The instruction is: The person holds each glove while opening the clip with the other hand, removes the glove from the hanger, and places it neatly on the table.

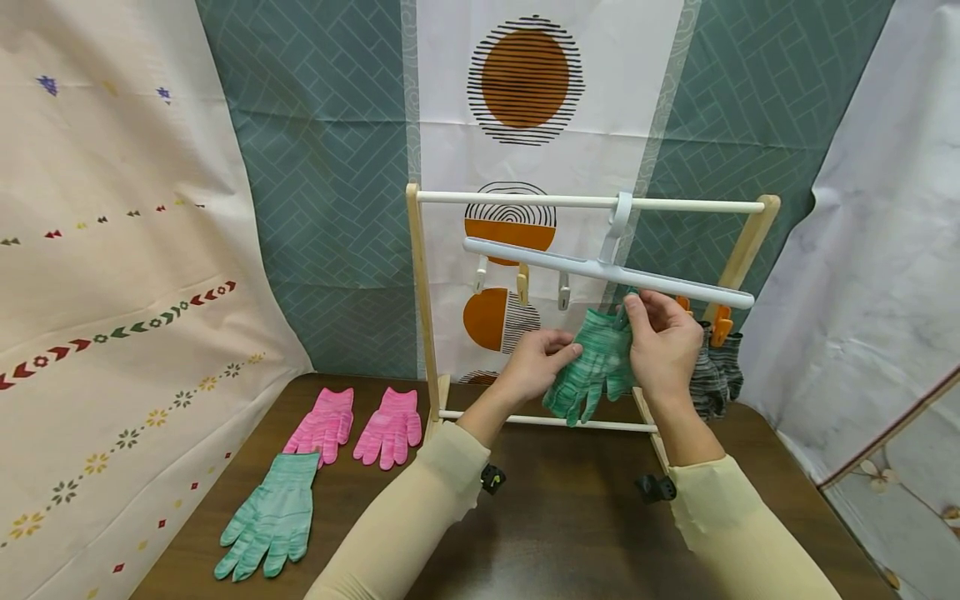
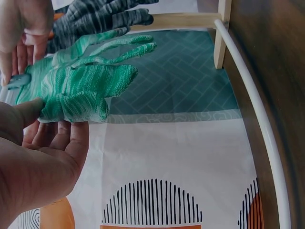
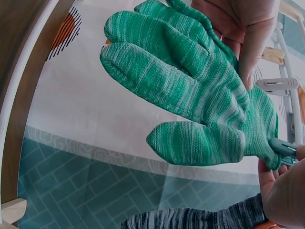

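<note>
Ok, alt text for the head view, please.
A person's left grip holds a green glove, the right grip a teal clip at its cuff, below a hanger on a rack. Dark gloves hang from orange clips near the hanger's right end; two pink gloves and another green glove lie on the table.

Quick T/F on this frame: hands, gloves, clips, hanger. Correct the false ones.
The left hand holds a green glove. True.
Another green glove lies on the table. True.
The pink gloves hang from the hanger. False: they lie on the table.
An orange clip holds a dark glove. True.
The right hand holds an orange clip. False: it pinches a teal clip.
The hanger lies on the table. False: it hangs from the top bar.
</note>
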The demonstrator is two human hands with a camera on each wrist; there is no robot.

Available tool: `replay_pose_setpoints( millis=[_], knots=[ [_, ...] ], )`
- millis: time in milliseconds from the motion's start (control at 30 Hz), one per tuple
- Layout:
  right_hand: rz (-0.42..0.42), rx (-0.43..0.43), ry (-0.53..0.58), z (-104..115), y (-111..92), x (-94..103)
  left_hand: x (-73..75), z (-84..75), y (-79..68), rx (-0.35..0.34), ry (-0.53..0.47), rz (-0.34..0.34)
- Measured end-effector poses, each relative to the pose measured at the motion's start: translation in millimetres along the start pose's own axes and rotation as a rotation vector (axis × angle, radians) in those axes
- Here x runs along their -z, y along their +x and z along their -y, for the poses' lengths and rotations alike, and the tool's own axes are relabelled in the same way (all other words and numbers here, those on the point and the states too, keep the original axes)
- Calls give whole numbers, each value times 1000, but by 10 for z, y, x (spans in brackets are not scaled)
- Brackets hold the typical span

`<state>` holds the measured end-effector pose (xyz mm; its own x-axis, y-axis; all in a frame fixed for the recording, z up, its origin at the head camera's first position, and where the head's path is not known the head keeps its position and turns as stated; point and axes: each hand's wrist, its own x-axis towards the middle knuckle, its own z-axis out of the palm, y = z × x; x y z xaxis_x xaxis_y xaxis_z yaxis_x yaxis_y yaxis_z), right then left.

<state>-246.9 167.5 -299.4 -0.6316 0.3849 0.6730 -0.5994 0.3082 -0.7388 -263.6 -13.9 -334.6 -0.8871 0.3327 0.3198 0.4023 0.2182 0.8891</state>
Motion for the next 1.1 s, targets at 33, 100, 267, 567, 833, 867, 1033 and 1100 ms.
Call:
replay_pose_setpoints(
  millis=[33,100,267,567,833,867,1033,1100],
  knots=[
    [-2,0,-1,1,0,1,3,5,0,-2,3,-1],
    [-3,4,4,1,1,5,9,21,-1,-5,13,-3],
    [-7,21,10,-4,16,25,30,90,-13,-18,51,-14],
    [-29,28,2,-52,51,27,85,156,-66,-20,60,-28],
    [-28,33,-9,-39,67,41,142,241,-114,-9,38,-23],
    [-28,35,-5,-45,71,45,153,250,-123,-12,32,-23],
    [-28,47,-20,-40,81,57,198,262,-179,2,11,-25],
    [-23,48,-33,-41,83,65,212,261,-203,15,-2,-28]
  ],
)
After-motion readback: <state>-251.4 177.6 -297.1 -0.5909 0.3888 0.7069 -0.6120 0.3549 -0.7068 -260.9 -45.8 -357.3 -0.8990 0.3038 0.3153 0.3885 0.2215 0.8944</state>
